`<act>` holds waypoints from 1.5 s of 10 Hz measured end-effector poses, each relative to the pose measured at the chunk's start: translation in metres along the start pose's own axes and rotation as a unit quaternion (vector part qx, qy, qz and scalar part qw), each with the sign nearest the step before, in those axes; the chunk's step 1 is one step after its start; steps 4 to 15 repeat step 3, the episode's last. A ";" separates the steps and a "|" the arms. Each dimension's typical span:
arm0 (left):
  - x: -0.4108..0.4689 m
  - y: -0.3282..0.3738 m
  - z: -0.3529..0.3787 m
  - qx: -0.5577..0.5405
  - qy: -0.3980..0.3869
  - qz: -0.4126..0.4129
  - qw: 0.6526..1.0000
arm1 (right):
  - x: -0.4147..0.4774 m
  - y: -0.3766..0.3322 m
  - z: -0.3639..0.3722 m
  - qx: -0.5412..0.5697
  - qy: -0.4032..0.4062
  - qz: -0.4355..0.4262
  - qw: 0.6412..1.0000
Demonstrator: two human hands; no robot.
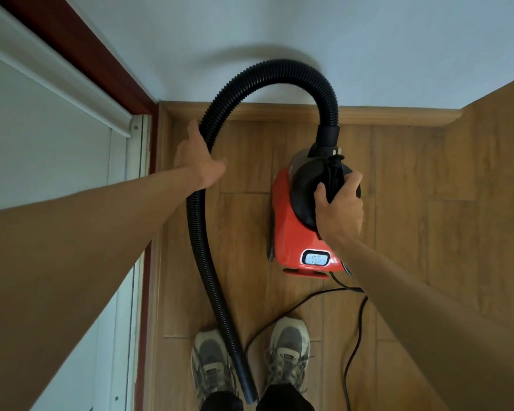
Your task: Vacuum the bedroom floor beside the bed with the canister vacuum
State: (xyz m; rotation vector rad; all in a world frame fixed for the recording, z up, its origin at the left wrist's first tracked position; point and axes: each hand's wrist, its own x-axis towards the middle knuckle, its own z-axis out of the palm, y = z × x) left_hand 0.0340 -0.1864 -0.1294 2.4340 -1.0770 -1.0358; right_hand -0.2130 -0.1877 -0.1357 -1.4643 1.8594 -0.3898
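Red canister vacuum [291,232] is over the wood floor [413,232], long axis running away from the person, hose end toward the wall [309,25]; resting or lifted, can't tell. Right hand [337,206], arm stretched forward, is clamped round the black top handle [334,179]. Left hand [198,157], arm extended, lies against the arching hose [279,68], fingers fairly straight, grip unclear.

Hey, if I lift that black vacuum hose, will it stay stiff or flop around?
Probably floppy: the ribbed hose arches from the canister and droops past the left hand. Its free end by the shoes will likely swing. It seems light, held one-handed.
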 end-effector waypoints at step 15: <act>-0.044 0.063 -0.078 0.087 -0.063 0.079 0.991 | 0.000 -0.080 -0.075 -0.251 -0.176 -0.065 0.950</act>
